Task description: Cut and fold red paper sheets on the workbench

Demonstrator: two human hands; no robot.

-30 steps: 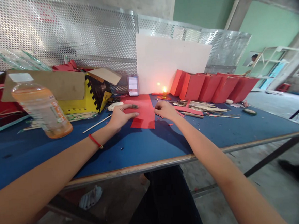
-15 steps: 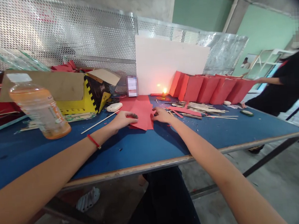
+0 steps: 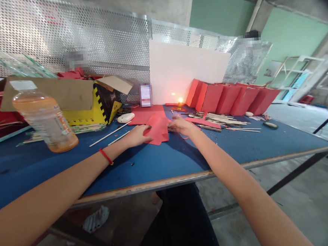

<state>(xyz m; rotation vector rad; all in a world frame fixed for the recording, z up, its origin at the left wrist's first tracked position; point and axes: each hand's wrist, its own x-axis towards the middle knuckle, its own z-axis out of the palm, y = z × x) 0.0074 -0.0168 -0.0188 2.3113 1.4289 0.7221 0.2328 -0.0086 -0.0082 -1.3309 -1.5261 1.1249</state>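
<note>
- Background: perforated metal panel (image 3: pixel 91 42) along the far edge of the work table, with a white board (image 3: pixel 188 67) leaning against it; green-painted wall (image 3: pixel 292 35) at upper right.
- Work surface: blue table top (image 3: pixel 155 157) with a worn, pale front edge.
- Central item: red paper sheet (image 3: pixel 159 129), lying between the hands, its near part folded or raised over a flatter part that reaches toward the white board.
- Left hand (image 3: pixel 137 136): flat, fingers extended and together, its tips on the sheet's left side; red string bracelet (image 3: pixel 106 156) at the wrist.
- Right hand (image 3: pixel 181 126): fingers together and slightly curved against the sheet's right edge; any pinch cannot be told.
- Left of the hands: plastic bottle (image 3: pixel 46 122) of orange liquid, yellow-and-black cardboard box (image 3: pixel 87 113), white oval object (image 3: pixel 126 117), thin white sticks (image 3: pixel 110 135).
- Right of the hands: small flame (image 3: pixel 180 100), loose wooden sticks (image 3: pixel 222 121), row of standing folded red paper pieces (image 3: pixel 232 97).
</note>
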